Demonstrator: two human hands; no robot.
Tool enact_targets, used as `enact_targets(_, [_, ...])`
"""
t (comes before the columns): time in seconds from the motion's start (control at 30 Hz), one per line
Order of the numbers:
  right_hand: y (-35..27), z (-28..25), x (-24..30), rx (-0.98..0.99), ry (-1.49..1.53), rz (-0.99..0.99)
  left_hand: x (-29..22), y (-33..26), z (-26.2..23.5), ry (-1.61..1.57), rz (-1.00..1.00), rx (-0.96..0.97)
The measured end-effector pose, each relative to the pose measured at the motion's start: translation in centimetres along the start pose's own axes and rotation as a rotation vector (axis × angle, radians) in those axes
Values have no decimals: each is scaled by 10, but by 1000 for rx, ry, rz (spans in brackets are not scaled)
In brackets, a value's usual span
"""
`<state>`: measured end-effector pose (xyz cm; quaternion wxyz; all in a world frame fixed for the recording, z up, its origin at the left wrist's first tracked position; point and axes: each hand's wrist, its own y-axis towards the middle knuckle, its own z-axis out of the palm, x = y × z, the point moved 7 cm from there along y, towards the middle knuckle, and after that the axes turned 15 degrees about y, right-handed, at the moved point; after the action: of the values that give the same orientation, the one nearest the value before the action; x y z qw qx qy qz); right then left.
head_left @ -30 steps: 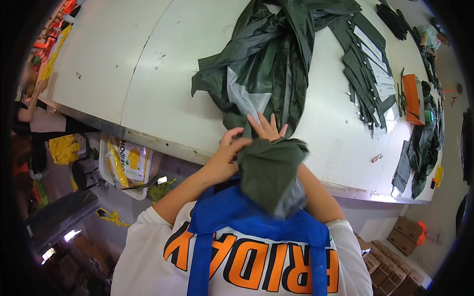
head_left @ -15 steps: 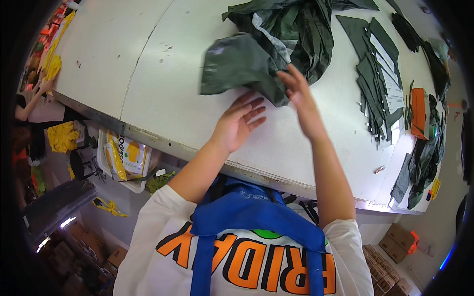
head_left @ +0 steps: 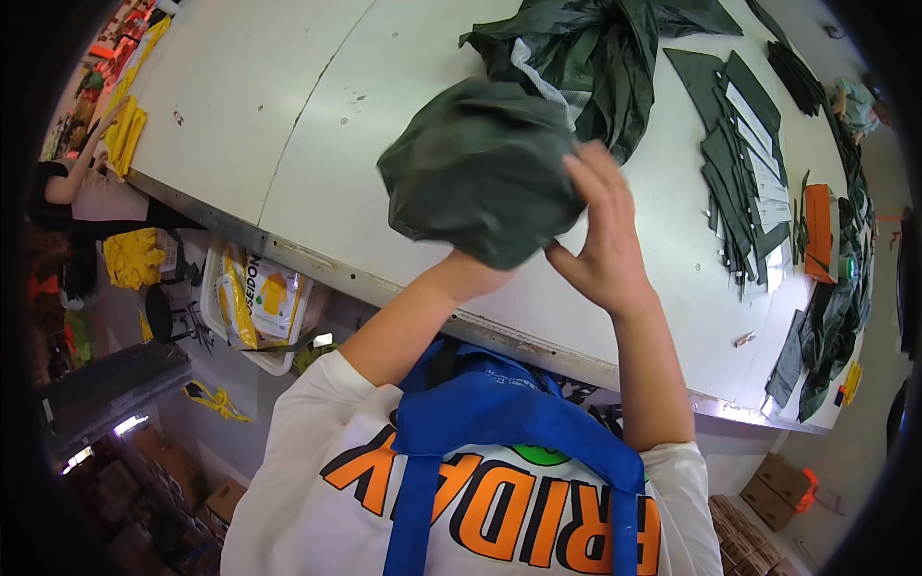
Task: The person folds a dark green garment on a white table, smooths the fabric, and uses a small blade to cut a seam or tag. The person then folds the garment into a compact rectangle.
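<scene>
Dark green, coated-looking fabric is filling the middle of the head view: a rounded, hood-shaped piece [head_left: 480, 168] is billowing above the near part of the pale worktable [head_left: 317, 206], its surface blurring a little. It is lying directly to the left of the right hand [head_left: 603, 240] and over the left hand [head_left: 478, 276], so the two hands are meeting it from different sides, one at the right edge and one from beneath the near edge. No strong long axis is showing; the piece is spreading slightly wider than deep, its broadest line sloping from upper left down toward the right hand.

The right hand's thumb and fingers are standing well apart, the thumb tip pointing at the lower right edge and the blurring fingers overlapping the edge higher up; whether they are pressing on the cloth is not showing clearly. The left hand's fingers are hiding under the fabric, so I cannot tell whether they are closing on it. Both hands are about equally near.

Beyond the piece, a crumpled dark green garment [head_left: 622, 67] with a pale grey strip [head_left: 538, 72] is lying on the tabletop, the piece's far edge overlapping it in view; whether they are joining is unclear.
</scene>
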<state>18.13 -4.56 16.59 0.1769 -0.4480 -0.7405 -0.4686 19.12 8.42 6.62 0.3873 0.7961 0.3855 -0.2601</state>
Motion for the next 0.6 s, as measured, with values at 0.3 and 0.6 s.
enact_targets(0.3, [-58,-29,-20,136,535,390,-49,55,-32,226,-87,-5])
enact_targets(0.6, [-84,-2,-16,-311,900,609,-58,13,-12,125,4,103])
